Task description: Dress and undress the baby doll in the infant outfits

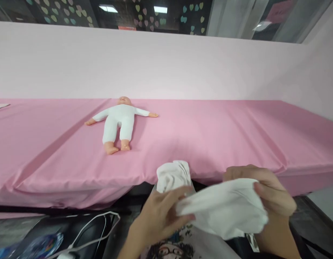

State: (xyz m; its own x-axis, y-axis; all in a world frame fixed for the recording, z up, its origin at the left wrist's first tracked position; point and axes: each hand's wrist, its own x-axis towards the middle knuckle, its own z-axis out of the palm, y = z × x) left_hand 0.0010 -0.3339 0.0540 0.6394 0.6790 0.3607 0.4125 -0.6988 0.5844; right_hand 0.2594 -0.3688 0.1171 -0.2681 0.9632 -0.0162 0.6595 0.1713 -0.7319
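Note:
Both my hands hold a white cloth garment [226, 207] stretched between them, low in the view near my body. My left hand [161, 216] pinches its left end and my right hand [266, 194] grips its right side, fingers curled over the fabric. A bunched part of white cloth [173, 174] rises behind my left hand. A baby doll [119, 122] in a white suit lies on its back, arms spread, on the pink sheet [209, 133], well beyond both hands.
The pink-covered surface runs the full width, with a pale pink wall [155, 61] behind it. A white cable [93, 230] and a dark object with a colourful print [34, 244] lie at the lower left. A small flat white item [0, 105] sits at the far left.

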